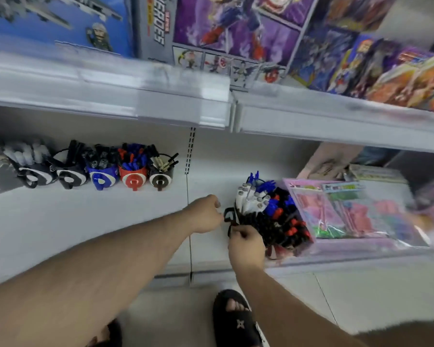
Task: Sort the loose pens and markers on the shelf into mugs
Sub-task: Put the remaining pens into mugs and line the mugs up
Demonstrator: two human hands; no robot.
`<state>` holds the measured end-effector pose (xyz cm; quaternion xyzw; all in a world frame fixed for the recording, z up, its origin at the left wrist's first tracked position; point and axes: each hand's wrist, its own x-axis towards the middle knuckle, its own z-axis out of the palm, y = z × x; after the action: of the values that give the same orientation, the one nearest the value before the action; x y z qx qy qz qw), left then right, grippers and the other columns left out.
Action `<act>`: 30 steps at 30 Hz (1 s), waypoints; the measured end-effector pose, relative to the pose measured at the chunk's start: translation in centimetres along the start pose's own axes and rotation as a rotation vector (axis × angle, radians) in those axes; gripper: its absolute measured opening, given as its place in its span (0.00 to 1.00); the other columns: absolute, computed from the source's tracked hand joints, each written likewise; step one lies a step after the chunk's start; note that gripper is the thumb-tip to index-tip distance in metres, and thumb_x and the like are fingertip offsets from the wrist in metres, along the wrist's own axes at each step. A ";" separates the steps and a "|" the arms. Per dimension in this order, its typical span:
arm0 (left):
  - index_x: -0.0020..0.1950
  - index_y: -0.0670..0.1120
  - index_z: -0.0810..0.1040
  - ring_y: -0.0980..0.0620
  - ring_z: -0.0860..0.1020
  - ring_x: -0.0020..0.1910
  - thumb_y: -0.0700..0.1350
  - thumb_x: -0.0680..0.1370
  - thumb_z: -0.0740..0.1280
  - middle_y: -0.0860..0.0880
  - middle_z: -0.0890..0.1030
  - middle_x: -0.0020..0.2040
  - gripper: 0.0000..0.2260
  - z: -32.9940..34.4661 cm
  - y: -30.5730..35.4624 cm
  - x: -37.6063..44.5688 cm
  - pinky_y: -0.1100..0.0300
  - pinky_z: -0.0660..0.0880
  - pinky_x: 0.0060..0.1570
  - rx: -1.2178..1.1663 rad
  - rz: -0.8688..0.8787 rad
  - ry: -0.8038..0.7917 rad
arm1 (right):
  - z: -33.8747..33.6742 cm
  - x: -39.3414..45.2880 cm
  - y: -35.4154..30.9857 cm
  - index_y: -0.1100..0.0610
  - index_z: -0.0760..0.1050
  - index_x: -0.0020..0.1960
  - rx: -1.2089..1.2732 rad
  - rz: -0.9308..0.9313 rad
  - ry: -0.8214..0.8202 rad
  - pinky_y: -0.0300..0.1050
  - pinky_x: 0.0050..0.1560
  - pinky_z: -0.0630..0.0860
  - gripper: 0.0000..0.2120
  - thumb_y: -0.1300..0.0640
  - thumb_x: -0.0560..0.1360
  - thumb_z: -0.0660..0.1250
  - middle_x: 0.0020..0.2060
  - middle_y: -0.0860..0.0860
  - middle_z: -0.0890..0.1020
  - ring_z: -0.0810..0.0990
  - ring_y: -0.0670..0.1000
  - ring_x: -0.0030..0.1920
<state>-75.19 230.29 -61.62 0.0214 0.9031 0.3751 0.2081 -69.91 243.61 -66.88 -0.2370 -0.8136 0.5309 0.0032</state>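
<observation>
On the white shelf [110, 221], a black mug [229, 216] stands at the middle right, packed with white markers [251, 199]. Beside it lies a heap of blue, red and black pens [281, 216]. My right hand [246, 242] pinches the mug at the lower end of its handle. My left hand [207, 214] is curled just left of the handle; motion blur hides whether it holds anything. At the back left, a row of several mugs [103, 175] in black, blue, red and brown holds sorted pens.
Pink and green plastic packets [348, 211] lie right of the pen heap. An upper shelf edge [161, 101] juts out overhead, carrying toy boxes [236, 28]. My sandalled feet [236, 319] stand on the tiled floor below the shelf's front lip.
</observation>
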 end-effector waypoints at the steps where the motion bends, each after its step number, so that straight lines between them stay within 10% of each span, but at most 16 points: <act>1: 0.72 0.45 0.67 0.48 0.74 0.63 0.46 0.79 0.63 0.47 0.73 0.68 0.21 1.2 0.2 0.0 0.58 0.72 0.60 -0.010 -0.002 -0.008 | -0.9 -0.4 1.1 0.52 0.79 0.50 0.038 0.072 0.051 0.49 0.46 0.79 0.11 0.62 0.75 0.60 0.42 0.51 0.82 0.81 0.54 0.44; 6: 0.74 0.45 0.66 0.47 0.71 0.68 0.43 0.80 0.62 0.45 0.71 0.71 0.22 5.7 -0.7 1.3 0.58 0.69 0.64 0.066 -0.003 -0.063 | -4.5 0.0 5.6 0.56 0.76 0.50 0.198 0.411 0.309 0.48 0.48 0.73 0.08 0.64 0.77 0.59 0.43 0.54 0.80 0.77 0.58 0.46; 13: 0.75 0.53 0.65 0.47 0.65 0.72 0.44 0.79 0.61 0.49 0.62 0.76 0.24 7.7 -3.4 5.3 0.55 0.64 0.70 0.241 0.094 -0.138 | -7.2 3.1 8.4 0.56 0.77 0.54 0.081 0.415 0.337 0.51 0.51 0.77 0.11 0.62 0.75 0.60 0.44 0.54 0.81 0.78 0.58 0.46; 23: 0.80 0.53 0.52 0.44 0.63 0.74 0.39 0.78 0.60 0.48 0.57 0.79 0.32 9.5 -3.1 10.0 0.51 0.65 0.70 0.305 0.102 -0.246 | -4.3 5.0 7.4 0.46 0.67 0.67 0.205 0.333 -0.010 0.44 0.36 0.74 0.25 0.60 0.74 0.69 0.42 0.50 0.81 0.77 0.51 0.36; 30: 0.66 0.51 0.73 0.46 0.74 0.62 0.48 0.74 0.66 0.47 0.73 0.65 0.20 9.2 -4.0 10.8 0.56 0.72 0.58 0.143 0.014 -0.144 | -3.8 5.6 6.6 0.40 0.61 0.74 0.242 0.324 -0.141 0.43 0.33 0.72 0.35 0.64 0.74 0.67 0.42 0.49 0.81 0.74 0.52 0.37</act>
<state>-80.98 235.70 -74.07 0.0695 0.9101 0.3086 0.2677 -71.36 251.16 -72.27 -0.3248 -0.6934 0.6335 -0.1108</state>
